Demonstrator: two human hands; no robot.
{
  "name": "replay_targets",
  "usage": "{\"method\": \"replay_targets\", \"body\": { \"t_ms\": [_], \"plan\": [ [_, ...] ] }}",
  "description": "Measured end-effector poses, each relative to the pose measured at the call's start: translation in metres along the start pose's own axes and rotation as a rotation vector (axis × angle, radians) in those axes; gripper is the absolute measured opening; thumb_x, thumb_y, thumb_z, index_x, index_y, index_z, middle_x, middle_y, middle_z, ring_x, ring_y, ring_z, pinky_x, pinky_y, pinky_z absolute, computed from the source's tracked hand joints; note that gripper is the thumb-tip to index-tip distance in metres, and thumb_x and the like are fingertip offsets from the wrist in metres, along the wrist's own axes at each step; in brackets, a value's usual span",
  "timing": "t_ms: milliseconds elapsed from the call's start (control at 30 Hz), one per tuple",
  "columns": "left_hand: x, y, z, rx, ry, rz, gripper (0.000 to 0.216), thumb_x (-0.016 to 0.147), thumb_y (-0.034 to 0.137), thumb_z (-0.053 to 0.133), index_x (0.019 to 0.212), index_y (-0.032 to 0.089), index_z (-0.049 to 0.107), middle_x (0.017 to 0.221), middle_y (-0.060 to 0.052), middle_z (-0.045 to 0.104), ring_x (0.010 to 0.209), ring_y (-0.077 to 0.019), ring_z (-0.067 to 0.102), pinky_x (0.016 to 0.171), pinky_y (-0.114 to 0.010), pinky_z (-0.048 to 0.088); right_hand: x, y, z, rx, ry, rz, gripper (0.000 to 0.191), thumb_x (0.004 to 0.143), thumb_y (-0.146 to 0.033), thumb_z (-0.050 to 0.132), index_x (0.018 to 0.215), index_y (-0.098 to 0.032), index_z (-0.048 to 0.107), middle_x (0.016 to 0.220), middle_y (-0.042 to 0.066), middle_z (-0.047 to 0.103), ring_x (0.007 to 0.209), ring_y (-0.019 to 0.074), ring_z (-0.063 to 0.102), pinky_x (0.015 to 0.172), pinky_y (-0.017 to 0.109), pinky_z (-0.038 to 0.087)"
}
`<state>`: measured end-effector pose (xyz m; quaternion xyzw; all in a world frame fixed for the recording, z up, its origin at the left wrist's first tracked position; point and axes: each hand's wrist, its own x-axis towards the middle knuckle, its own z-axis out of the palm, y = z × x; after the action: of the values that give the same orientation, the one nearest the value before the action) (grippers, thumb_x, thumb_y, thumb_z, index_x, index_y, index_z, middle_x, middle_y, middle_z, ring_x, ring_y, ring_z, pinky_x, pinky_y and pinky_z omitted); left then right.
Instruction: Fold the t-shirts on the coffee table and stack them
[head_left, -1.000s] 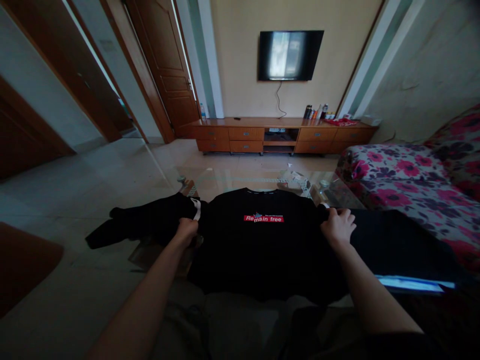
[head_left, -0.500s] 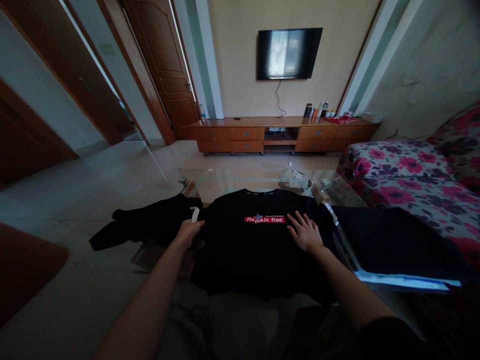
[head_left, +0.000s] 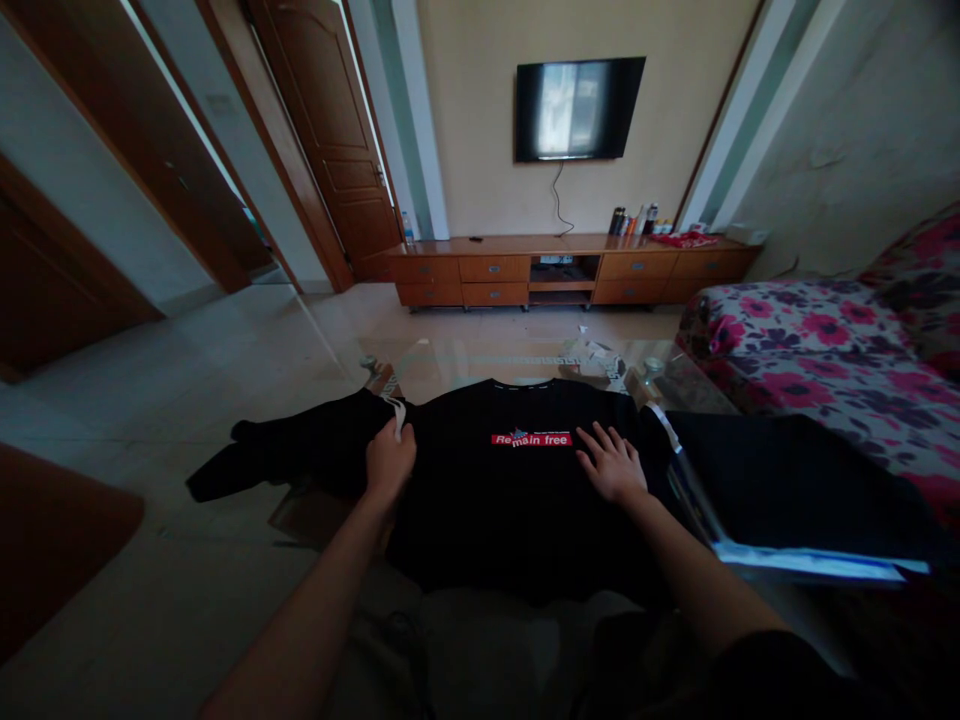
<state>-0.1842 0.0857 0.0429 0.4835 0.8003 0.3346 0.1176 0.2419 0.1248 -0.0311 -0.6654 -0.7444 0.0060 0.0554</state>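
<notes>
Head view shows the left hand (head_left: 390,462) closed on the left shoulder of a black T-shirt (head_left: 517,500), its fingers pinching the cloth by a small white tag (head_left: 397,425). The right hand (head_left: 611,465) lies flat and spread on the shirt's chest, just right of the red printed label (head_left: 532,439), holding nothing. The shirt lies front up across the near edge of a glass table (head_left: 480,365), its collar toward the far edge and its hem hanging over the near one. Its left sleeve (head_left: 277,455) trails off the table's left edge. Just beside the right hand, at the table's right edge, a flat stack of dark folded cloth (head_left: 795,480) rests on something pale and thin (head_left: 810,562); the stack crowds the shirt's right shoulder, and the right sleeve is hidden. Beyond the right edge stands a sofa (head_left: 825,340) with pink flowers. Well apart, against the far wall, a long wooden cabinet (head_left: 570,270) carries bottles (head_left: 634,220), under a wall television (head_left: 577,108).
</notes>
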Motion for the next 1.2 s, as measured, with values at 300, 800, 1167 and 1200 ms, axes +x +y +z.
{"method": "replay_targets", "body": {
  "t_ms": [300, 800, 1167, 1200],
  "plan": [
    [-0.056, -0.002, 0.055, 0.383, -0.423, 0.695, 0.090, 0.087, 0.074, 0.051, 0.158, 0.020, 0.037, 0.168, -0.014, 0.025, 0.155, -0.0361, 0.019, 0.123, -0.048, 0.020, 0.001, 0.001, 0.001, -0.001, -0.011, -0.007, 0.060, 0.103, -0.061, 0.026, 0.160, -0.042, 0.030, 0.170, -0.002, 0.022, 0.155, 0.0287, 0.016, 0.121, 0.052, 0.019],
    [-0.015, -0.025, 0.059, 0.168, -0.545, 0.445, 0.071, 0.102, 0.057, 0.029, 0.161, 0.018, 0.027, 0.168, -0.012, 0.024, 0.155, -0.0255, 0.024, 0.125, -0.043, 0.021, 0.002, 0.003, -0.001, 0.008, -0.025, -0.016, 0.060, 0.103, -0.061, 0.026, 0.160, -0.041, 0.031, 0.170, -0.002, 0.020, 0.155, 0.0290, 0.016, 0.120, 0.053, 0.020],
    [-0.015, -0.026, 0.055, 0.238, -0.189, 0.489, 0.061, 0.103, 0.041, 0.031, 0.151, 0.005, 0.041, 0.158, -0.020, 0.042, 0.151, -0.0277, 0.033, 0.124, -0.041, 0.024, 0.002, 0.002, 0.000, 0.023, -0.022, -0.006, 0.060, 0.102, -0.061, 0.026, 0.159, -0.042, 0.032, 0.170, -0.001, 0.021, 0.155, 0.0293, 0.016, 0.120, 0.053, 0.020],
    [-0.022, -0.022, 0.060, 0.262, -0.234, 0.558, 0.063, 0.103, 0.044, 0.031, 0.154, 0.007, 0.037, 0.162, -0.017, 0.037, 0.153, -0.0266, 0.028, 0.126, -0.041, 0.020, 0.002, 0.002, 0.000, 0.023, -0.022, -0.007, 0.060, 0.103, -0.061, 0.026, 0.159, -0.042, 0.032, 0.170, -0.001, 0.021, 0.156, 0.0292, 0.015, 0.121, 0.053, 0.019]
  ]
}}
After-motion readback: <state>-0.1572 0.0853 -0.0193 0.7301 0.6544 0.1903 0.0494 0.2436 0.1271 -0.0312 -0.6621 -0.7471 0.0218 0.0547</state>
